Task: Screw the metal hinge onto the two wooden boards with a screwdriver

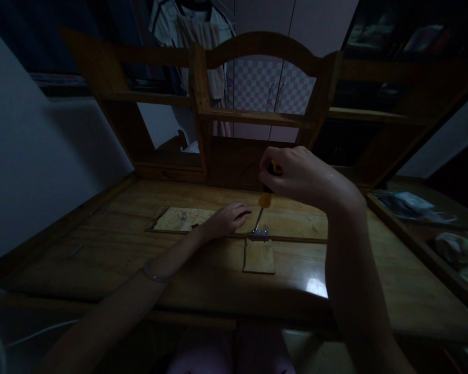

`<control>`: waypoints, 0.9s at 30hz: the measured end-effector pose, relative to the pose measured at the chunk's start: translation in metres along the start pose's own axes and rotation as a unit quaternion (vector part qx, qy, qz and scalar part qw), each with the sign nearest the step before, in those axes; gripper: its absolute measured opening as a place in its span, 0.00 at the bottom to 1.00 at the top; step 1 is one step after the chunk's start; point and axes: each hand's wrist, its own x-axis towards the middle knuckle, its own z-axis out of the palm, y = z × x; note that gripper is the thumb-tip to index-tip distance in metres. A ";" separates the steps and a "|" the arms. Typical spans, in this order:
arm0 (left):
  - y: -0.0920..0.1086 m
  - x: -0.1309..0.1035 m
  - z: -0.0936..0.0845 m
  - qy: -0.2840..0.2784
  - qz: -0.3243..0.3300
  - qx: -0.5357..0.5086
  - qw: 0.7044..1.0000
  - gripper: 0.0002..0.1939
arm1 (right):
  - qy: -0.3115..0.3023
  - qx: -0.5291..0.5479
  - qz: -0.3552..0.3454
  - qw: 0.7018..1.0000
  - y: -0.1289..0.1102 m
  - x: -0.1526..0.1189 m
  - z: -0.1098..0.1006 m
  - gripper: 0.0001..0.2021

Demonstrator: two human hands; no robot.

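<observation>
A small wooden square (259, 258) adjoins the near side of the metal hinge (261, 236). Left of the hinge, the left hand (230, 217) rests on the long board (296, 226), unclenched. Above the hinge, the right hand (286, 169) clamps the screwdriver (265, 200), tip at the hinge. Beyond stands a shelf unit (253, 118).

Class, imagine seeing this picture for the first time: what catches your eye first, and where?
The eye lands first on the right hand, just right of centre, gripping a screwdriver that slants down to a hinge. Left of the hinge, the left hand rests on a long board. Behind, a shelf with an arched top spans the back of the desk.
</observation>
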 end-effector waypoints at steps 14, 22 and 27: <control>-0.003 0.001 0.002 0.011 0.004 0.001 1.000 0.15 | 0.010 -0.023 0.006 1.000 -0.001 0.002 0.003 0.11; -0.003 0.000 0.002 0.003 -0.002 0.006 1.000 0.15 | 0.010 -0.039 0.014 0.999 -0.002 0.001 0.002 0.12; -0.001 0.001 0.000 0.007 -0.006 0.007 1.000 0.15 | 0.001 -0.035 0.022 0.999 -0.003 0.001 0.001 0.12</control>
